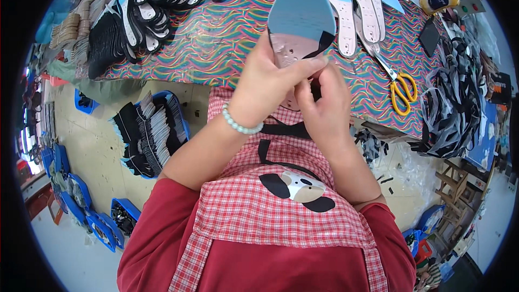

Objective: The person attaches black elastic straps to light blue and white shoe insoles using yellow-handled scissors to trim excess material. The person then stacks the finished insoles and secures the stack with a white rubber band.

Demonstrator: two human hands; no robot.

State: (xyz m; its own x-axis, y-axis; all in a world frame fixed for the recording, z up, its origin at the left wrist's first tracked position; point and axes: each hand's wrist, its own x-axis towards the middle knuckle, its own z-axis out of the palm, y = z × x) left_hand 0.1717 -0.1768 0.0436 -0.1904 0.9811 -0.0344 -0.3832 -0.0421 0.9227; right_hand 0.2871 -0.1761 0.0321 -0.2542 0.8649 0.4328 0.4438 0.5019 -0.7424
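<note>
My left hand (270, 78) is closed on a shoe insole (300, 13), light blue at its pointed end and pale pink with small holes lower down. The insole is held upright over the table's near edge. Along its right side lies a black strip (321, 46). My right hand (328, 100) is closed beside my left thumb at the insole's right edge, its fingertips pinching the black strip; the exact grip is partly hidden. Scissors (403, 91) with yellow handles lie to the right. Near them lie blue-and-pink insoles (346, 27) without black edging.
The table wears a colourful wavy-patterned cloth (216, 38). Black-edged insoles (145, 13) pile up at the far left. Black and grey strips (454, 97) hang over the right end, near a yellow bottle (439, 1) and a dark phone (429, 37). A blue basket (183, 109) of stacked pieces stands below left.
</note>
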